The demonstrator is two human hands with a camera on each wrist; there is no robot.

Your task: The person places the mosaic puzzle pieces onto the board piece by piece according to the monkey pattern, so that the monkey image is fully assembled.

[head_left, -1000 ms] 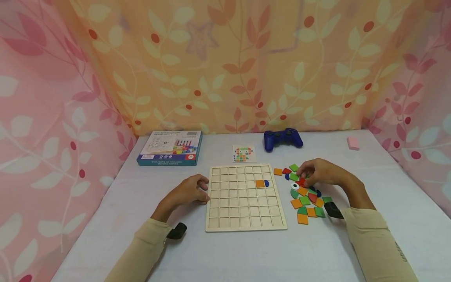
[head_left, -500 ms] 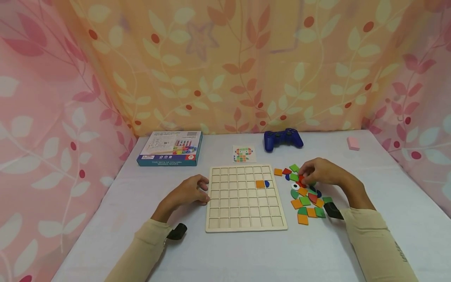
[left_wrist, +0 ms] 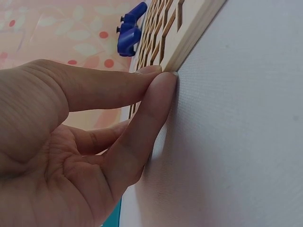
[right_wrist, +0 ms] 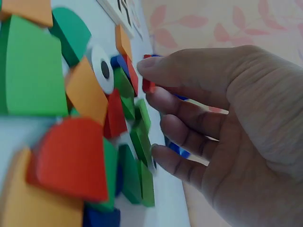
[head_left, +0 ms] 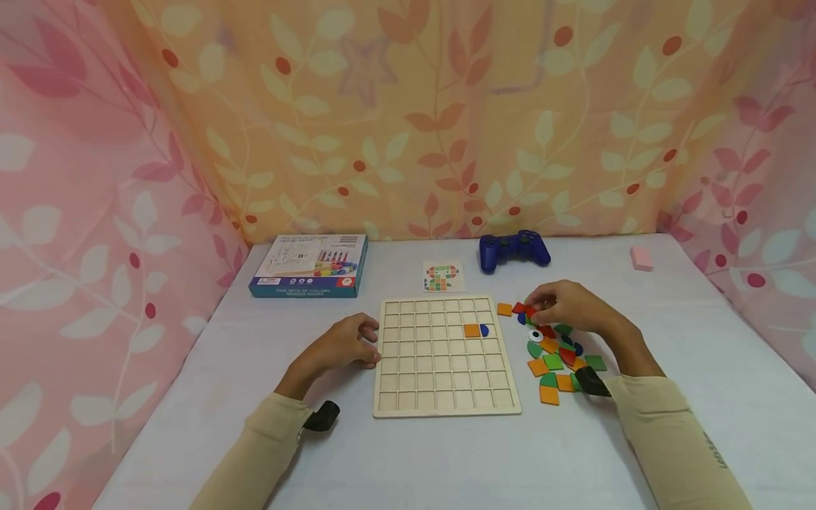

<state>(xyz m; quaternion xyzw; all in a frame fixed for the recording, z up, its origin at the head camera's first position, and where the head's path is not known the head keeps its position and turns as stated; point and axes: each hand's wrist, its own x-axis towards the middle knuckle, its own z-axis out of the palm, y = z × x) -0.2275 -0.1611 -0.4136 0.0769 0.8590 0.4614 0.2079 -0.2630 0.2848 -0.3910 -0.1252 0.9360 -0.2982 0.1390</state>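
Pinching a red piece (right_wrist: 148,86) in the right hand (head_left: 564,304), gripping the grid board (head_left: 426,365) with the left hand (head_left: 344,343).
Held between thumb and forefinger at the far end of the loose coloured pieces (head_left: 552,362), just right of the board; hard to judge for shape, mostly covered by fingertips. Clasping the board's left edge with left thumb and fingertips. Showing an orange square (head_left: 472,331) and a blue half-disc (head_left: 484,331) in adjoining cells near the board's right side. Beyond the board, showing a picture card (head_left: 444,276) between a box (head_left: 309,265) and a blue game controller (head_left: 515,249).
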